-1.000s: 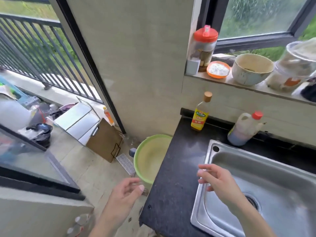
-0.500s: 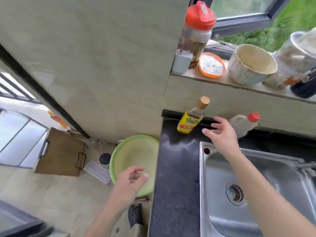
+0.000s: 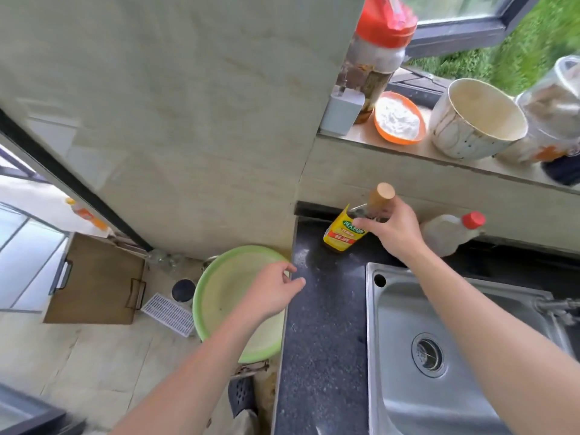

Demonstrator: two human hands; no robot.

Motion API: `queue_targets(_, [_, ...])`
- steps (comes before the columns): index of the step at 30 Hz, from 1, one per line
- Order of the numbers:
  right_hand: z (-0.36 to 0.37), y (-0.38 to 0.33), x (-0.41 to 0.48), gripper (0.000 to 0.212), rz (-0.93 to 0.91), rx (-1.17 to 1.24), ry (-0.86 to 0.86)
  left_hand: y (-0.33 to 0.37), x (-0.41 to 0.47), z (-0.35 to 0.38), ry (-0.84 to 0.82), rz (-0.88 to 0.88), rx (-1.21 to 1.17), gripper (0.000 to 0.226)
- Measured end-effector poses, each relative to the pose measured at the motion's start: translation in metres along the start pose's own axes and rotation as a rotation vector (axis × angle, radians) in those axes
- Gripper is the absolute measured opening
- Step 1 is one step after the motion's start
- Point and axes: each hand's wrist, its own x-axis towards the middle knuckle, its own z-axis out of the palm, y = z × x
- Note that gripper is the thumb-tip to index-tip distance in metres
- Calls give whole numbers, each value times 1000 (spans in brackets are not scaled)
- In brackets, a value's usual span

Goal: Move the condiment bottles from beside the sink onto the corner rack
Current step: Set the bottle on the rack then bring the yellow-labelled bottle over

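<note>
The right hand (image 3: pixel 394 230), a moment ago only reaching, now closes its grip around the neck of the yellow-labelled, cork-capped glass bottle (image 3: pixel 345 235) standing on the dark speckled surface (image 3: pixel 323 324) beside the steel sink (image 3: pixel 439 340), ready for lifting, while the left hand (image 3: pixel 273 293) hovers open and empty.

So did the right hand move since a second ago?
Yes. The right hand went from over the steel sink's near-left rim to the back wall, now around the yellow-labelled bottle with the tan cap.
</note>
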Motion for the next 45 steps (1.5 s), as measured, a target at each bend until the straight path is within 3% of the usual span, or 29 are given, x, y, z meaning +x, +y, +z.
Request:
queue_targets(4, [-18, -14, -15, 37, -22, 131, 80, 26, 21, 3, 39, 84, 102, 51])
queue_targets(9, [-49, -38, -33, 36, -22, 232, 124, 68, 30, 14, 99, 306, 188, 105])
queue_targets(12, [-58, -43, -40, 37, 26, 330, 83, 93, 31, 24, 81, 392, 211, 122])
queue_targets(14, [-61, -44, -45, 40, 67, 382, 57, 106, 28, 31, 108, 438, 198, 112])
queue_targets(16, [-63, -44, -49, 41, 90, 391, 19, 111, 27, 34, 180, 458, 191, 83])
queue_targets(19, [-83, -43, -54, 31, -26, 293, -38, 108, 21, 32, 151, 465, 160, 65])
queue_targets(23, [-121, -47, -51, 48, -490, -312, 206, 102, 9, 32, 40, 516, 160, 65])
queue_targets(25, [-128, -53, -49, 53, -591, -493, 179, 101, 3, 37, 41, 544, 178, 67])
queue_targets(28, [-123, -66, -50, 55, -503, -690, 131, 98, -4, 46, 187, 567, 220, 66])
queue_targets(33, [-107, -93, -62, 30, -66, -899, 72, 81, -8, 62, 523, 644, 451, 68])
queue_targets(36, [-106, -102, -69, 31, 33, -883, -20, 74, -15, 65, 526, 638, 404, 69])
queue_targets(37, [-106, -101, -73, 34, -41, -853, -18, 73, -19, 64, 471, 612, 313, 67])
queue_targets(41, [-117, -79, -91, 44, -747, -712, 139, 76, -30, 50, 181, 577, 5, 64])
queue_targets(43, [-128, -75, -94, 41, -838, -687, 155, 80, -38, 51, 138, 625, 25, 65])
queue_targets(45, [-129, -79, -97, 41, -768, -708, 190, 83, -41, 58, 217, 642, 33, 64])
